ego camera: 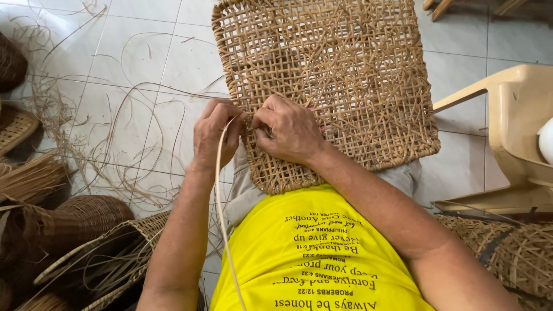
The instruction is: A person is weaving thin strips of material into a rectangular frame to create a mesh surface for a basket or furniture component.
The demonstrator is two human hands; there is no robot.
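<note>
Head view shows the woven panel [340,75] on the person's lap nearly filled with open lattice, both hands at its near left edge: left hand [214,135] pinching a loose strip [219,190], right hand [288,129] gripping the weave.

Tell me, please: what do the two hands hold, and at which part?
The left hand pinches a long rattan strip near its upper end, at the woven panel's left edge. The right hand presses on that edge.
</note>
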